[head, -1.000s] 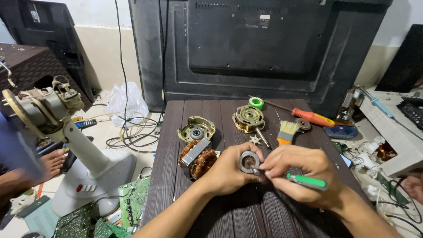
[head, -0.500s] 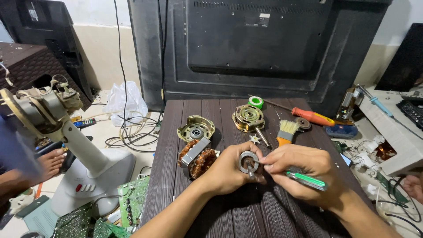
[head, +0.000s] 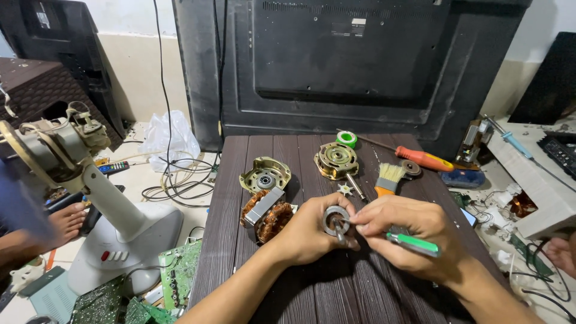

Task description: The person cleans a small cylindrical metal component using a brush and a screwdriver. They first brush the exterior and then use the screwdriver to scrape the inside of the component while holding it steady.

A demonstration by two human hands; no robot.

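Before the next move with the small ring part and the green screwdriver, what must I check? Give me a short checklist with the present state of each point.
1. Left hand grips the metal ring part: ok.
2. Right hand holds the green-handled screwdriver: ok.
3. Screwdriver tip seated in the ring part: cannot tell, fingers hide it.
4. Copper-wound stator lies apart from the hands: ok.
5. Table free around the hands: not ok, brush and shaft part lie near.

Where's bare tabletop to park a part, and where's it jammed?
Free: the table's left strip, from the wound stator out to the left edge, and the near right corner beyond the right hand. Crowded: the far middle and right, with two motor housings, brush, orange-handled screwdriver.
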